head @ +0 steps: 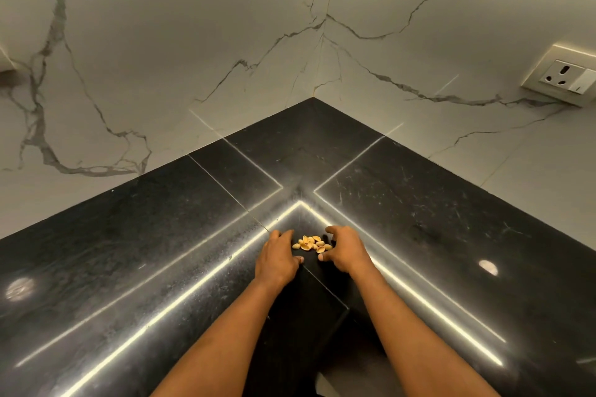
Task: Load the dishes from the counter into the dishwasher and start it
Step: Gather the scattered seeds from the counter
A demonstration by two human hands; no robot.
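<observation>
The left hand (277, 259) and the right hand (343, 250) lie apart on the counter (419, 203), one on each side of a small heap of nut shells (311, 243). Both are cupped, with the fingers curved inward and the thumb tips down on the stone nearest the person. Neither hand grips anything. Whether the fingers touch the outer shells is too fine to tell. The hands form a loose ring around the heap, probably so the scattered shells can be drawn together and lifted off in one go. That reads as clearing scraps from the worktop, not handling crockery.

The shells are pale tan, split halves, bunched close together near the inner corner of the L-shaped counter, where its front edge turns. The stone is black and polished, and bright strip lights and two round lamps reflect in it.

Beyond the counter, two marble walls (161, 42), white with grey veins, meet in a corner. A wall socket with a switch (564, 79) sits on the right wall, well apart from the hands.

No dishes and no dishwasher are in view, so the loading does not look to be under way here.

No brand, label or writing can be read, not even on the socket plate.
</observation>
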